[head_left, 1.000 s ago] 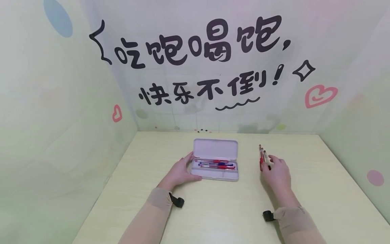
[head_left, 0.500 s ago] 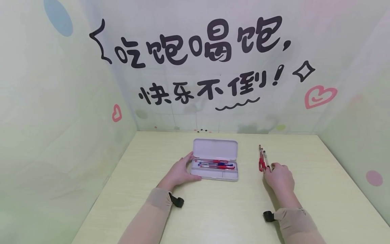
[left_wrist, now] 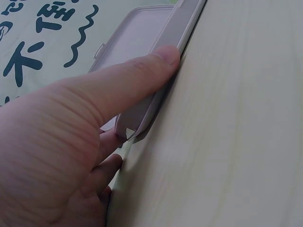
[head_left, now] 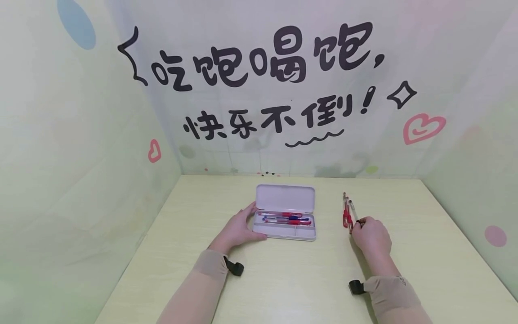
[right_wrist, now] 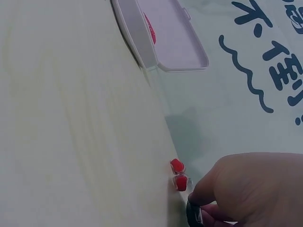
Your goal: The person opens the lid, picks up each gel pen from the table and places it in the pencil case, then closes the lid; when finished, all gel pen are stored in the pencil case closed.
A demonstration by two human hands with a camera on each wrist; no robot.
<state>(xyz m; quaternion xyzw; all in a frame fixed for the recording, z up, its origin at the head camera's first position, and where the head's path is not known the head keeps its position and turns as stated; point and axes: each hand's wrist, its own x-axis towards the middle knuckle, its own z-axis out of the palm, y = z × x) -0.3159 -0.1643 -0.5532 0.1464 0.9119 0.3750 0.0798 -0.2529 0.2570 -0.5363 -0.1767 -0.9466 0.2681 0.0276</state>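
A pale lilac pencil case (head_left: 285, 198) lies open on the table, its lid tilted back. Several red and blue pens (head_left: 288, 222) fill its rear compartment. My left hand (head_left: 238, 228) holds the case at its left end, thumb along the front wall and fingers at the far side. To the right, my right hand (head_left: 372, 236) pinches the lower end of a black pen (head_left: 353, 209). Two red pens (head_left: 346, 218) lie just left of it, close together. In the right wrist view the black pen's end (right_wrist: 193, 214) shows between thumb and fingers.
The front part of the case is split by a divider (head_left: 295, 231). A pale wooden table (head_left: 283, 283) bears everything and meets a printed cloth wall (head_left: 226, 157) at the back. Dark straps with small cameras sit on both wrists.
My right hand has shifted slightly right and back toward me, off the red pens, and now pinches only the black pen. The left hand and pencil case stay put.
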